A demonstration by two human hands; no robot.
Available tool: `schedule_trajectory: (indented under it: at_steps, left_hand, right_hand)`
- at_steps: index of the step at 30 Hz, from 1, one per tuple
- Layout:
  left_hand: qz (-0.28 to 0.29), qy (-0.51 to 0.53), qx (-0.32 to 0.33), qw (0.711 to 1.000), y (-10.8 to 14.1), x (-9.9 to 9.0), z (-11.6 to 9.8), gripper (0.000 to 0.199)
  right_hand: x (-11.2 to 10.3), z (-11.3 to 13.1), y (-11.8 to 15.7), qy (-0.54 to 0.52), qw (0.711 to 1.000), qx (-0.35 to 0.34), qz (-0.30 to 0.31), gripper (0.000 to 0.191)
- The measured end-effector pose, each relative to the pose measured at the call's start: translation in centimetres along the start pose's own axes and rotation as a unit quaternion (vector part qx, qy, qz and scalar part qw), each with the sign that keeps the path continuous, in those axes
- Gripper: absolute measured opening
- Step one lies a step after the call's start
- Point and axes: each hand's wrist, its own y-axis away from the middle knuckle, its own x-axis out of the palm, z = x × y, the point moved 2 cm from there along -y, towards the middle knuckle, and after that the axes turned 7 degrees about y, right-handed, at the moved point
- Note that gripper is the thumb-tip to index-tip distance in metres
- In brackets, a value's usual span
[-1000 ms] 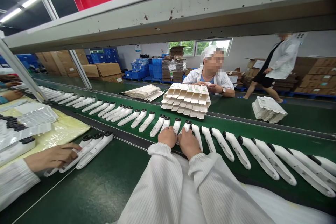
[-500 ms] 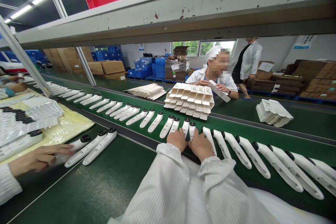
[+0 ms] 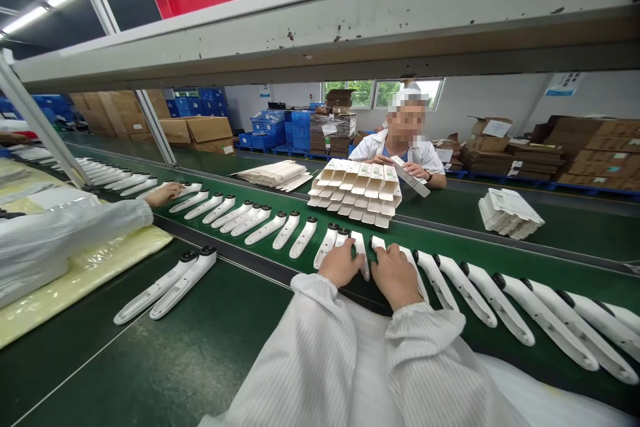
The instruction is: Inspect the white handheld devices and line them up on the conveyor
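Observation:
My left hand [image 3: 341, 263] rests over the row on the green belt, thumb and forefinger apart. Its thumb touches the edge of a white handheld device with a black end [image 3: 359, 252]. Just to the right, my right hand [image 3: 397, 278] has its fingers bent round another white device [image 3: 377, 241], whose lower part is hidden under the hand. Beside my left hand, two more devices [image 3: 326, 240] lie close together, partly covered. More devices [image 3: 473, 290] lie slanted in a row to the right, and others [image 3: 303, 239] to the left.
Two devices [image 3: 183, 287] lie on the near green surface. At left, a co-worker's hand [image 3: 165, 193] reaches to the belt. Opposite, a person [image 3: 400, 147] holds a white carton behind stacked open cartons [image 3: 355, 193]. Flat cartons [image 3: 510, 213] sit at right. A shelf [image 3: 300, 40] crosses overhead.
My hands have moved apart, the right one shifting rightward with a device. Belt devices near me sit further right. The co-worker's hand at left went from the near surface to the belt.

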Motion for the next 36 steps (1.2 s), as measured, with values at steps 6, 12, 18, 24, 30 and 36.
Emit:
schedule_trajectory:
  at_steps: [6,12,18,24,30,36]
  left_hand:
    - [-0.088,-0.091,-0.113,0.985,-0.1,-2.6,2.5,0.037]
    - [0.024,-0.138,-0.137,0.981,0.2,-1.5,2.7,0.052]
    - [0.004,-0.151,-0.102,0.983,0.2,-1.4,1.8,0.047]
    - [0.006,-0.114,-0.092,0.989,0.1,-1.1,1.4,0.048]
    - [0.009,-0.064,-0.053,0.996,0.1,-0.2,0.3,0.053]
    - [-0.078,0.008,-0.056,0.995,-0.2,-1.9,1.8,0.032]
  right_hand:
    - [-0.2,2.8,0.6,-0.084,0.989,-0.097,-0.079,0.033]
    - [2.6,6.0,0.6,-0.050,0.996,-0.055,0.048,0.043]
    - [2.1,4.9,-0.3,-0.108,0.988,0.019,0.106,0.063]
    - [1.9,3.4,-0.4,-0.130,0.979,0.021,0.156,0.070]
    - [0.7,1.7,0.2,-0.068,0.991,0.015,0.114,0.053]
    - [-0.5,0.5,0.4,-0.021,1.000,-0.009,-0.012,0.034]
